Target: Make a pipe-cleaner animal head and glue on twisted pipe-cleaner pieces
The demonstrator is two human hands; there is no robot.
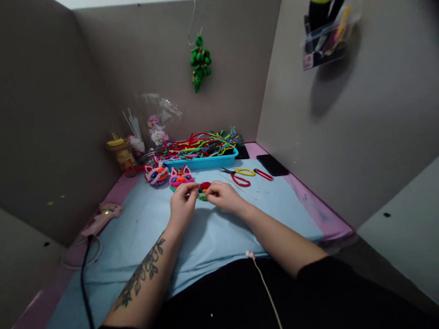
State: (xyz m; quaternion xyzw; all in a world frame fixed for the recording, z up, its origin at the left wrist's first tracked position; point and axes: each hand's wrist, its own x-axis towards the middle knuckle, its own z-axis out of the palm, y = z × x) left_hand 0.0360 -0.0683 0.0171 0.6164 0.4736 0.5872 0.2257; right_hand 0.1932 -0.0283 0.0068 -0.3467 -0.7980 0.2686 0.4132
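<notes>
My left hand (183,199) and my right hand (225,196) meet over the light blue cloth (195,238) on the desk. Both pinch a small fuzzy craft piece (204,189) of red and green pipe cleaner, held between their fingertips. Just beyond the hands lie two finished fuzzy animal faces, one pink (181,177) and one striped (156,174). A blue tray (202,162) heaped with coloured pipe cleaners stands behind them.
Scissors with red and yellow handles (240,175) and a black phone (273,165) lie to the right. A pink glue gun (100,218) with a black cord rests at the left. Jars and wrapped items stand in the back left corner. A green ornament (200,62) hangs on the grey partition.
</notes>
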